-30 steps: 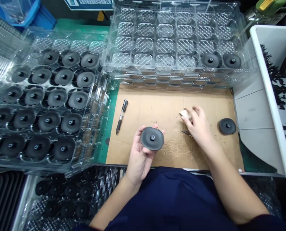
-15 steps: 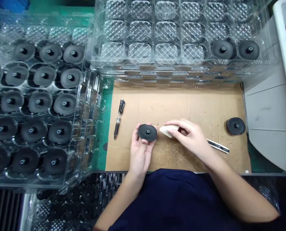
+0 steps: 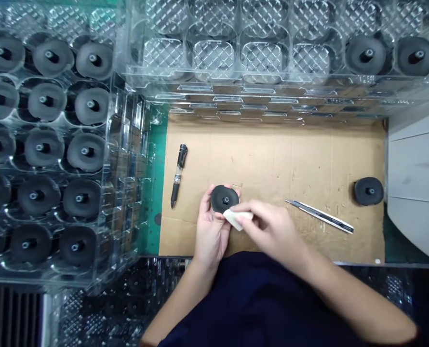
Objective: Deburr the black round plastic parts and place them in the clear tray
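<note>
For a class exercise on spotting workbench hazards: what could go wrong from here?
The slim, knife-like tool lies on the cardboard with its pointed end beside the right hand; a careless sweep might nick that hand.

The white block is at the rim of the held black part, near the fingers of the left hand, so a slip could rub them.

The other black part lies near the cardboard's right edge and could perhaps be knocked off.

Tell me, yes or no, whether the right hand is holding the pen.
No, the right hand holds a white block, while the pen lies on the cardboard.
</note>
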